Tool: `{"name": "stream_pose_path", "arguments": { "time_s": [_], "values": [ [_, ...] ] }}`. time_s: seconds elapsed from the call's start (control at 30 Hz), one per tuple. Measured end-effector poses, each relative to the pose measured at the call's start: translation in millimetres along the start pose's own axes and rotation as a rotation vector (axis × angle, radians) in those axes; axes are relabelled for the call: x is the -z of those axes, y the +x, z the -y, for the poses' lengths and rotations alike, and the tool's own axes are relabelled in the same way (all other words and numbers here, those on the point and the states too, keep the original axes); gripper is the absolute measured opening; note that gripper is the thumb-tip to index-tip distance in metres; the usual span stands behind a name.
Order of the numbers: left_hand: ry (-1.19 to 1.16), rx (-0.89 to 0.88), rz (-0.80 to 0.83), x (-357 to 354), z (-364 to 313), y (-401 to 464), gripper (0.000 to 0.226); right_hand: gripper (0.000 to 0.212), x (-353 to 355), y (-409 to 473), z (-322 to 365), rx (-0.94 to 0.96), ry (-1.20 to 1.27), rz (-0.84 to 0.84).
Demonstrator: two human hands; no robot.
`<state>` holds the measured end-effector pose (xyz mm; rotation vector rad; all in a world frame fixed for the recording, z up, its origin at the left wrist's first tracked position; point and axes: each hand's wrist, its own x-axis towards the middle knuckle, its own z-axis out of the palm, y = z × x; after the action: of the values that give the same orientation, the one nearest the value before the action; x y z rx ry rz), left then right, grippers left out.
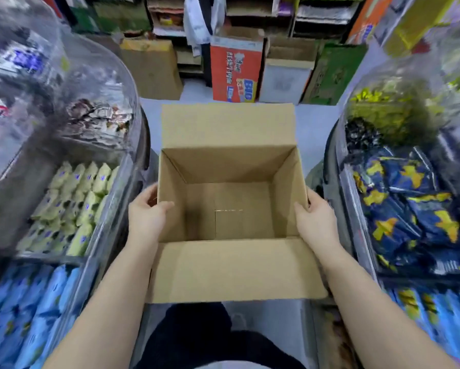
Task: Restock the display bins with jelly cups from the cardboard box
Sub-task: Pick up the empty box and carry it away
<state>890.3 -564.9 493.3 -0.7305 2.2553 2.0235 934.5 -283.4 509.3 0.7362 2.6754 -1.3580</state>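
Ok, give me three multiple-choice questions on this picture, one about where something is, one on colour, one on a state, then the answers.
1. Where is the cardboard box?
A. between two display bins
B. on a shelf
C. inside a bin

2. What colour are the packets in the near left bin?
A. red
B. light blue
C. black

3. What state is the box in?
A. taped shut
B. full of cups
C. open and empty

Answers:
1 A, the box sits in the aisle with bins on both sides, the left hand and right hand gripping its side walls.
2 B, the wrappers there are light blue.
3 C, the flaps are spread and only the bare bottom shows.
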Motion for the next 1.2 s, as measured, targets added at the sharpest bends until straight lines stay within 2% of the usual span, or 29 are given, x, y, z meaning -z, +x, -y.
{"name": "stream_pose_path", "arguments": {
  "time_s": [0.17, 0.37, 0.43, 0.67, 0.83, 0.97, 1.07, 1.2],
  "values": [
    [-0.026, -0.008, -0.003, -72, -31, 117, 0.045, 0.035, -17, 140, 25, -0.029, 0.005, -0.005],
    [0.077, 0.032, 0.072, -162, -96, 271, 0.042, 0.026, -25, 295, 76, -0.130, 0.047, -0.083],
    [0.090, 0.032, 0.092, -191, -121, 315, 0.038, 0.025, -21, 344, 96, -0.147, 0.056, -0.081],
    [0.112, 0.031, 0.159, -308, -169, 451, 0.047, 0.033, -3, 520, 122, -0.168, 0.056, -0.125],
    [0.144, 0.059, 0.091, -407, -177, 553, 0.044, 0.031, -8, 670, 114, -0.190, 0.093, -0.045],
    [0.189, 0.054, 0.078, -484, -174, 635, 0.044, 0.040, -16, 790, 96, -0.209, 0.085, 0.027],
    [0.239, 0.092, 0.152, -538, -155, 700, 0.040, 0.035, -31, 874, 69, -0.243, 0.061, 0.026],
    [0.361, 0.089, 0.280, -599, -89, 787, 0.034, 0.028, -80, 974, 11, -0.302, 0.041, 0.017]
  ]
}}
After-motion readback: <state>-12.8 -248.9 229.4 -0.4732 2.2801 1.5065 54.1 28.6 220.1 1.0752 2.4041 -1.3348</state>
